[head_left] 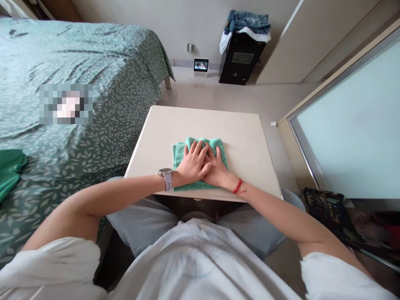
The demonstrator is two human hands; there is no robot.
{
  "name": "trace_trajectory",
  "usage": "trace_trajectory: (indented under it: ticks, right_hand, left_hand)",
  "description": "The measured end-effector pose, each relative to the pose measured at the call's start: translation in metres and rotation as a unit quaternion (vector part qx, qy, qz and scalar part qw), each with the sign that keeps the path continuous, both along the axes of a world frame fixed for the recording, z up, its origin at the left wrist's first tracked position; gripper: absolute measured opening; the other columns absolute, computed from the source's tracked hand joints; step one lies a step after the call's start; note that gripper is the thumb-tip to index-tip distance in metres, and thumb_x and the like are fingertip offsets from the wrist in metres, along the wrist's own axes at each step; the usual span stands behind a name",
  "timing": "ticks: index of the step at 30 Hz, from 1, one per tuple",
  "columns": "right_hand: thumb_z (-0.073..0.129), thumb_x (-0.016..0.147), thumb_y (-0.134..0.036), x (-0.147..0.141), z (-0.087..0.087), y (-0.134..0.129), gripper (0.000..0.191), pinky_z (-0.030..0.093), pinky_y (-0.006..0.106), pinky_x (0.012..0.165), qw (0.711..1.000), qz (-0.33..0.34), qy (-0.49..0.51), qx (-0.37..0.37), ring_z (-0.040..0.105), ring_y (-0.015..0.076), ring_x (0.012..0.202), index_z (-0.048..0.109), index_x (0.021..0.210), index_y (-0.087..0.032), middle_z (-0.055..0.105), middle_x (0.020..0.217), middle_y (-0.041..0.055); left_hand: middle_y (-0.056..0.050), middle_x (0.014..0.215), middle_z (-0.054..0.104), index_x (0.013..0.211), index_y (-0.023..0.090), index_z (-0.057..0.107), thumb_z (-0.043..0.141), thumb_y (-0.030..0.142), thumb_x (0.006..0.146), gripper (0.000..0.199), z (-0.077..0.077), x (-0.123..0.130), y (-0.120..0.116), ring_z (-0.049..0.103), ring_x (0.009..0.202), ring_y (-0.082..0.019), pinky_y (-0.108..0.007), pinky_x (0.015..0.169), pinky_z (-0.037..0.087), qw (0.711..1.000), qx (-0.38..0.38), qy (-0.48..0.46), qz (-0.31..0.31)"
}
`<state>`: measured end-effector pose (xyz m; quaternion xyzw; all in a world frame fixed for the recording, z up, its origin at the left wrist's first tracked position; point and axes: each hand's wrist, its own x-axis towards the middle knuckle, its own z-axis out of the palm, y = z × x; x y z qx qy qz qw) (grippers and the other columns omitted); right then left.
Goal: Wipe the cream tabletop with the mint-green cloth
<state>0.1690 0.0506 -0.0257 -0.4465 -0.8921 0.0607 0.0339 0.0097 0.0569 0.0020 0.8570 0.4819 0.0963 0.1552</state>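
A folded green towel (221,146) lies on the small cream table (243,129), close to its front edge. Flat on top of the towel rests my left hand (193,163), fingers stretched out and pointing away from me. My right hand (216,167) also presses flat on the cloth, its fingers spread. The two hands overlap in the middle, with the left partly covering the right. A watch with a pale strap (168,180) is on my left wrist, and a red string bracelet (238,185) on my right. Part of the towel is hidden beneath my hands.
To the left stands a bed with a green leaf-patterned sheet (125,79), a green cloth (11,168) on it. A lit screen device (201,66) sits on the floor by the wall. Jeans (248,21) lie on a black cabinet (239,62). A frosted panel (353,121) flanks the right.
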Motion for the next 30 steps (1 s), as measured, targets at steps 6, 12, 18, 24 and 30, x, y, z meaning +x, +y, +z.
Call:
trace_trajectory:
  ticks: [6, 12, 18, 24, 30]
  right_hand:
    - [0.063, 0.103, -0.04, 0.01, 0.005, -0.069, 0.099, 0.019, 0.087, 0.135, 1.0, 0.006, 0.0, -0.009, 0.024, 0.0564, 0.175, 0.016, 0.189, -0.024, 0.032, 0.19, 0.0222]
    - [0.06, 0.105, -0.04, 0.018, 0.009, -0.038, 0.093, 0.02, 0.084, 0.137, 0.999, -0.011, -0.015, -0.044, 0.024, 0.0541, 0.175, 0.022, 0.189, -0.029, 0.03, 0.192, 0.0174]
    - [0.047, 0.113, -0.047, 0.033, 0.01, 0.061, 0.081, 0.019, 0.084, 0.136, 0.997, -0.057, -0.034, -0.026, 0.022, 0.0537, 0.174, 0.023, 0.189, -0.03, 0.028, 0.194, 0.0146]
    - [0.041, 0.116, -0.05, 0.043, 0.019, 0.161, 0.075, 0.017, 0.083, 0.137, 0.992, -0.115, -0.034, -0.046, 0.021, 0.0501, 0.174, 0.028, 0.188, -0.032, 0.025, 0.194, 0.0106]
    - [0.036, 0.12, -0.037, 0.046, 0.028, 0.205, 0.067, 0.013, 0.081, 0.137, 0.986, -0.161, 0.019, -0.047, 0.022, 0.0451, 0.173, 0.036, 0.184, -0.02, 0.031, 0.192, 0.0169]
  left_hand:
    - [-0.031, 0.189, 0.02, 0.179, 0.0, 0.037, 0.05, 0.058, 0.105, 0.095, 0.0, 0.008, -0.061, 0.016, 0.177, -0.055, -0.083, 0.138, 0.015, 0.998, -0.061, -0.012, -0.021]
    - [-0.027, 0.187, 0.031, 0.177, 0.01, 0.044, 0.05, 0.065, 0.102, 0.093, -0.005, 0.019, -0.026, 0.025, 0.174, -0.054, -0.082, 0.136, 0.022, 0.998, -0.05, -0.043, -0.013]
    - [-0.029, 0.179, 0.045, 0.167, 0.009, 0.053, 0.048, 0.054, 0.107, 0.076, -0.004, 0.043, 0.074, 0.036, 0.167, -0.048, -0.075, 0.134, 0.028, 0.999, 0.016, -0.04, -0.025]
    - [-0.024, 0.169, 0.057, 0.158, 0.011, 0.061, 0.046, 0.043, 0.108, 0.062, -0.002, 0.065, 0.175, 0.049, 0.159, -0.04, -0.063, 0.133, 0.033, 0.997, 0.054, -0.046, -0.017]
    - [-0.019, 0.165, 0.063, 0.157, 0.017, 0.064, 0.04, 0.04, 0.109, 0.058, 0.0, 0.073, 0.234, 0.056, 0.154, -0.035, -0.058, 0.132, 0.037, 0.996, 0.051, -0.058, -0.04]
